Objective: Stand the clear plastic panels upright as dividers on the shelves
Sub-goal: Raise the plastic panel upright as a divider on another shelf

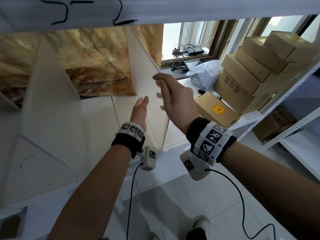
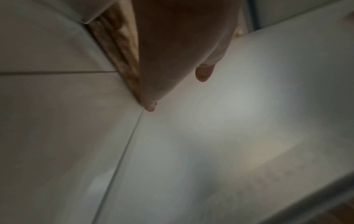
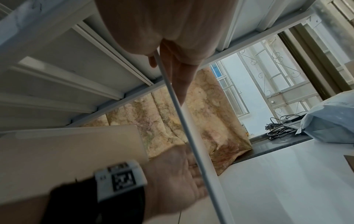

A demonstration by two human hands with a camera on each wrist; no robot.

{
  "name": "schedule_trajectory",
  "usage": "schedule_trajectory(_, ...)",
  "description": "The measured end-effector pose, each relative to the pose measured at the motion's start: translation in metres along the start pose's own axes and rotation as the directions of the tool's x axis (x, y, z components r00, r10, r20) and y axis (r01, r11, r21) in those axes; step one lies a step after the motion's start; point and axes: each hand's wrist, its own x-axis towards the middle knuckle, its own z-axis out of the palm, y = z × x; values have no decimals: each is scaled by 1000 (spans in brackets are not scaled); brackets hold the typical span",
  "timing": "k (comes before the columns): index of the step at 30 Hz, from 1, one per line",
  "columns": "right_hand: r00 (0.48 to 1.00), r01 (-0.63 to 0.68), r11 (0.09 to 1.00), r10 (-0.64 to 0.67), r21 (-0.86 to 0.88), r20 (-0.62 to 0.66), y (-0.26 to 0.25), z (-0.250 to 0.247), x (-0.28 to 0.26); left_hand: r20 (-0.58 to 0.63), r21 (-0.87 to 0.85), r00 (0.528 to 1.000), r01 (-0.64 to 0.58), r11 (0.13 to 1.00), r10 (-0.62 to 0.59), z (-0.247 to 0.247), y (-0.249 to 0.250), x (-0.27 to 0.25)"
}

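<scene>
One tall pale translucent plastic panel already stands upright on the white shelf board at the left of the head view; its inner end meets the crumpled tan floral curtain. The second panel of the same plastic is at the centre of the frame, standing on its lower edge, and I judge it nearly placed but not yet let go. My left hand lies flat against its left face with fingers straight. My right hand is up at the near top corner; the right wrist view shows my thumb on one side of the thin edge and my fingers on the other, so I am pinching it. Whether more panels are left I cannot tell.

Room is tight overhead: the grey underside of the upper shelf runs across the top of the frame, close above the panel's top edge. To the right, a flat brown cardboard box with a yellow label lies near my right wrist, with stacked cartons behind it, so the freer side is toward me.
</scene>
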Motion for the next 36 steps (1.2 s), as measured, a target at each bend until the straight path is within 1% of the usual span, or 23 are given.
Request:
schedule_trajectory(2, 1000, -1, 1000, 1, 2, 1, 0, 0, 2, 53, 44, 995, -88, 995, 86, 8, 26, -5)
schedule_trajectory(4, 1000, -2, 1000, 2, 2, 0, 0, -1, 3, 107, 90, 985, -147, 985, 138, 17, 51, -11)
schedule_trajectory(7, 1000, -10, 1000, 10, 4, -15, 1, -2, 3, 108, 50, 982, -160, 986, 154, 29, 84, -18)
schedule_trajectory(10, 1000, 0, 1000, 0, 11, -25, 2, -4, 1, 135, 92, 969, -219, 971, 205, 39, 102, -21)
schedule_trajectory(13, 999, 11, 1000, -10, 16, -31, 3, -5, 0, 162, 153, 955, -274, 950, 249, 43, 106, -22)
schedule_trajectory(16, 999, 14, 1000, -14, 19, -34, 4, -5, 0, 174, 175, 951, -287, 942, 257, 46, 102, -19)
schedule_trajectory(18, 999, 17, 1000, -16, 23, -36, 5, -5, 0, 186, 157, 950, -282, 946, 252, 47, 101, -16)
schedule_trajectory(23, 1000, 12, 1000, -11, 12, -28, 13, 2, 1, 182, 126, 936, -325, 937, 300, 46, 95, -16)
schedule_trajectory(27, 998, 50, 999, -50, 11, -40, 19, 8, -3, 177, 76, 938, -316, 946, 299, 41, 80, -10)
schedule_trajectory(31, 995, 90, 996, -90, -9, -44, 21, 15, 3, 161, 57, 946, -293, 954, 281, 37, 82, -6)
schedule_trajectory(36, 994, 101, 994, -103, -37, -37, 22, 17, 4, 158, 52, 936, -325, 944, 314, 36, 83, -7)
